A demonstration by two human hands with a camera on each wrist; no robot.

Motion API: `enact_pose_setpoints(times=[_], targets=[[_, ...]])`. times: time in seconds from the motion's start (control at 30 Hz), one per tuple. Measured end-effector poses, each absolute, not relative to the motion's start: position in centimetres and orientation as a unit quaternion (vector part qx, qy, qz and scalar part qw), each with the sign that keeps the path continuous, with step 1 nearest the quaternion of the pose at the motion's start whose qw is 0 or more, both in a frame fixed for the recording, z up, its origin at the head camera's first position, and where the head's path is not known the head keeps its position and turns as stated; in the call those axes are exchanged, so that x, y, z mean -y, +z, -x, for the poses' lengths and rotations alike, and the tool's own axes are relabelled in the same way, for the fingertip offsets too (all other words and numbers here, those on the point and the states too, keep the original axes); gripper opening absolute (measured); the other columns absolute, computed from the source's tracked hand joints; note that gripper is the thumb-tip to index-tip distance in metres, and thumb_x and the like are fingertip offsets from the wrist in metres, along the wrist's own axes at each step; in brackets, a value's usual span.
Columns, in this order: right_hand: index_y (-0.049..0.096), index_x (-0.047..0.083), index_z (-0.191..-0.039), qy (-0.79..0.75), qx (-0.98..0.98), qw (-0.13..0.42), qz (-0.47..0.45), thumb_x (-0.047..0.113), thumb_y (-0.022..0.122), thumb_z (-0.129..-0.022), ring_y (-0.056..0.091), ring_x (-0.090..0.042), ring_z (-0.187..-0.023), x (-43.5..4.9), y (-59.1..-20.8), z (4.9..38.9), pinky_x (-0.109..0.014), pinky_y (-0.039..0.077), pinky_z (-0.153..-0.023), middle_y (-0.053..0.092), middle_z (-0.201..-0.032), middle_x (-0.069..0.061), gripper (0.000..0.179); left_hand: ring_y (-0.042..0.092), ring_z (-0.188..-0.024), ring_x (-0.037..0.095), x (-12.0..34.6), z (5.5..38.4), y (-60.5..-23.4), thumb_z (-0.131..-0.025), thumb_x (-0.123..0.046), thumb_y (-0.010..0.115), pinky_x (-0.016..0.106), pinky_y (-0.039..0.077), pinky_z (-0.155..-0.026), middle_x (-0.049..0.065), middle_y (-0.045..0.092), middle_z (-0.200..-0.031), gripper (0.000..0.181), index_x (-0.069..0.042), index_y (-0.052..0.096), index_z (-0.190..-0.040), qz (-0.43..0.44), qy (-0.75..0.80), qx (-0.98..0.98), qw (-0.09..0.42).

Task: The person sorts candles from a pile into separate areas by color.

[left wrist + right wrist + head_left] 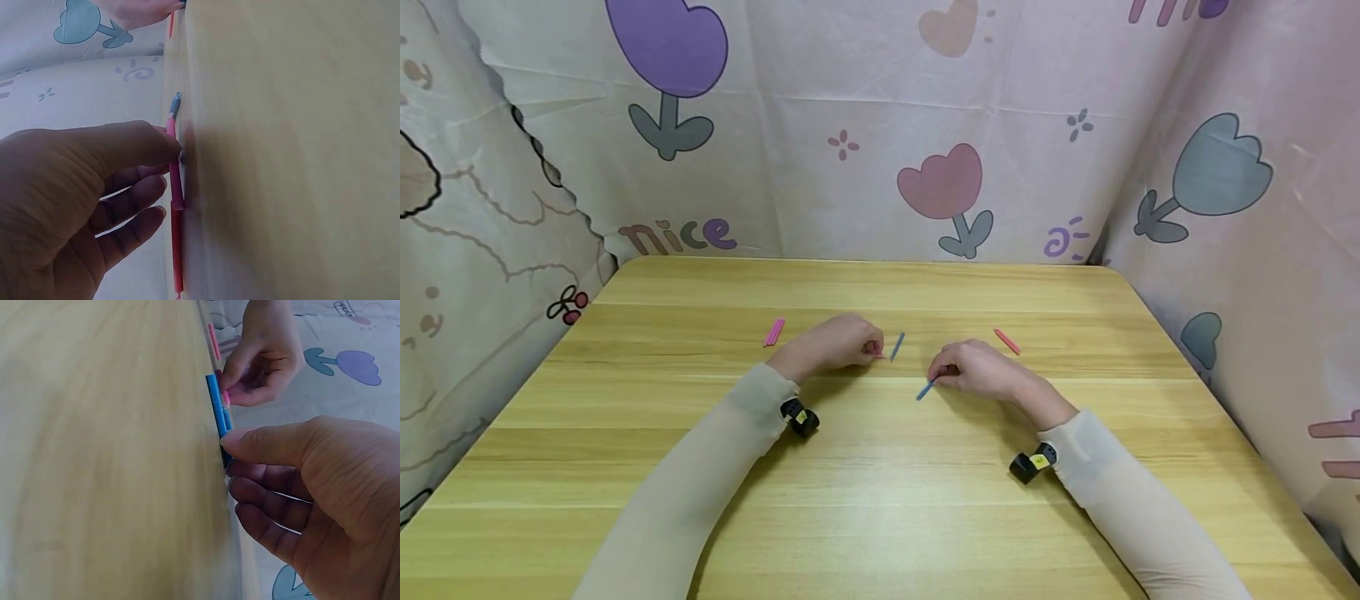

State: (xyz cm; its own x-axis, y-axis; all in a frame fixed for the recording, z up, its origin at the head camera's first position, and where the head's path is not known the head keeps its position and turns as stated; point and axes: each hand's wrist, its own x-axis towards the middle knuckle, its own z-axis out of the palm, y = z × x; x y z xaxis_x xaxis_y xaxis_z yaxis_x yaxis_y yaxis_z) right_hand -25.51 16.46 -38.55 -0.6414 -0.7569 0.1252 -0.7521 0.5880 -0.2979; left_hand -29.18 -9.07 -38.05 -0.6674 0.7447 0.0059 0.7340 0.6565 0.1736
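Pinches pink stick [226, 397] in left grip [838, 340], blue stick [924, 391] in right grip [977, 369], and could knock the middle stick [897, 347] by crowding inward.

A pink stick [879, 357] is pinched by the left hand [844, 340] over the far half of the wooden table [865, 517]. A blue stick [923, 392] is pinched by the right hand [981, 369], its free end directed near and left. A second blue stick [897, 347] is positioned between the hands. Pink pieces [774, 332] are located left of the left hand; a red piece [1007, 342] is located beyond the right hand. The table is backed by a printed cloth [805, 192].
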Motion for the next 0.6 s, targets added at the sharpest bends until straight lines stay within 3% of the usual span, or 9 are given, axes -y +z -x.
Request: enact_pose_setpoints(times=[0.33, 0.6], targets=[[0.067, 0.024, -0.086, -0.166, -0.891, 0.004, 0.423, 0.029, 0.064, -0.081, 0.051, 0.001, -0.071, -16.5, -38.7, 25.5, -0.021, 0.042, -0.065, 0.054, -0.081, 0.018, 0.007, 0.048, -0.067, 0.009, 10.6, 28.9, -37.8, -0.083, -0.021, 0.062, 0.026, 0.041, -0.065, -0.008, 0.055, -0.073, 0.005, -0.016, 0.061, -0.082, -0.342, 0.110, -0.933, 0.028], [0.063, 0.025, -0.083, -0.180, -0.897, 0.017, 0.403, 0.032, 0.067, -0.079, 0.051, -0.004, -0.069, -16.2, -38.7, 25.2, -0.021, 0.041, -0.061, 0.053, -0.079, 0.014, 0.009, 0.052, -0.071, 0.012, 12.8, 28.8, -37.5, -0.081, -0.019, 0.062, 0.028, 0.043, -0.067, -0.005, 0.057, -0.077, 0.007, -0.015, 0.061, -0.086, -0.272, 0.149, -0.951, 0.002]])
